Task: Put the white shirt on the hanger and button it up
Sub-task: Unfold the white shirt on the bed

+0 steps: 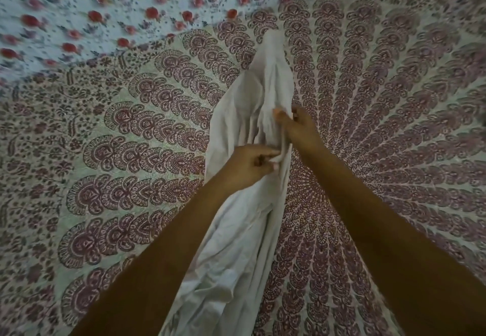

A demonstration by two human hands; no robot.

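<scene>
The white shirt lies bunched in a long, narrow, creased strip down the middle of the bed, from the far centre towards me. My left hand pinches a fold of its cloth near the strip's middle. Just beyond it, my right hand grips the shirt's right edge, thumb on top of the cloth. No hanger is in view, and I cannot make out any buttons among the folds.
A bedspread with a maroon peacock-feather print covers the bed on both sides of the shirt. At the far left lies a pale sheet with red roses.
</scene>
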